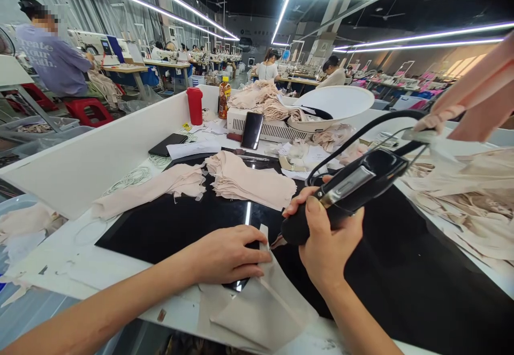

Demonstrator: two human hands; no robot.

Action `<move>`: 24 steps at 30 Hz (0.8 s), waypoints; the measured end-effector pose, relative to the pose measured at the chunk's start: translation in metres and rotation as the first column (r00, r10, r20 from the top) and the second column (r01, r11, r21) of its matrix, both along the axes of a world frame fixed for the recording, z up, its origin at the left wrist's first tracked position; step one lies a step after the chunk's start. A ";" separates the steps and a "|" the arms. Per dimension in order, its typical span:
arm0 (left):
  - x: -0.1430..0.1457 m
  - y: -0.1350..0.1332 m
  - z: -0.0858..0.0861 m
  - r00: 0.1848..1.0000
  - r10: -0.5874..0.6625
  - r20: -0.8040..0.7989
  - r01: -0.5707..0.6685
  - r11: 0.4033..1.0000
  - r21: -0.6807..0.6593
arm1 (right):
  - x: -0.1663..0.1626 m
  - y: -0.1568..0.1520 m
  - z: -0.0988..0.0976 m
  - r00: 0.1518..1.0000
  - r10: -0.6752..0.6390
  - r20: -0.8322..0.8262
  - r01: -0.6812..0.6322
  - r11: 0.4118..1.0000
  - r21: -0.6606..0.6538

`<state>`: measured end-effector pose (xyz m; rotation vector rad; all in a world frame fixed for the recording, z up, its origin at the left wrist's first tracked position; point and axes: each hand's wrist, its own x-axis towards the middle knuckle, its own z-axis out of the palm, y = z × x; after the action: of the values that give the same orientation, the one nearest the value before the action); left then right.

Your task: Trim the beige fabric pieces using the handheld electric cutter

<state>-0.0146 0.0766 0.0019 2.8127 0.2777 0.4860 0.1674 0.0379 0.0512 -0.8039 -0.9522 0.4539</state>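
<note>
My left hand [227, 253] lies flat, fingers together, pressing a pale beige fabric piece [261, 304] onto the black glossy work surface [168, 226] near the front edge. My right hand [327, 240] grips a black handheld corded tool [345, 189], its rounded tip pointing down at the strip of fabric just beyond my left fingertips. The tool's black cable [361, 130] loops up to the right.
Stacks of beige fabric pieces [249, 181] lie further back on the black surface. A red bottle [195, 105], a phone [251, 130], a white machine box [273, 127], more fabric at right [461, 205]. White partition wall [100, 157] at left. Other workers sit at sewing tables beyond.
</note>
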 end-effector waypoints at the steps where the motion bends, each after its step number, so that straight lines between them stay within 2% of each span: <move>1: 0.000 0.000 0.000 1.000 0.001 -0.001 -0.001 1.000 -0.003 | 0.000 0.001 0.000 1.000 -0.002 -0.009 0.002 1.000 0.000; 12: -0.003 0.000 -0.003 1.000 0.025 0.018 -0.024 0.998 -0.054 | -0.002 0.008 -0.006 1.000 0.017 -0.002 -0.017 1.000 -0.023; 14: -0.004 -0.001 0.001 0.999 0.036 0.016 -0.035 0.997 -0.075 | 0.000 0.009 -0.007 1.000 0.023 -0.019 -0.024 0.999 -0.046; 18: -0.008 0.002 0.004 0.997 0.077 0.004 -0.076 0.991 -0.111 | 0.006 0.010 -0.005 0.998 -0.060 -0.002 0.059 0.988 -0.144; 21: -0.007 0.010 -0.006 0.990 0.132 0.050 -0.126 0.987 -0.096 | 0.016 0.010 0.000 0.996 -0.049 0.075 0.060 0.985 -0.164; 24: -0.003 0.022 -0.023 0.985 0.157 0.077 -0.156 0.988 -0.020 | 0.029 0.007 0.004 0.978 -0.065 0.198 0.098 0.982 -0.162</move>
<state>-0.0176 0.0982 -0.0207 2.7629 0.4861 0.6249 0.1964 0.0451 0.0556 -1.0532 -1.0637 0.3947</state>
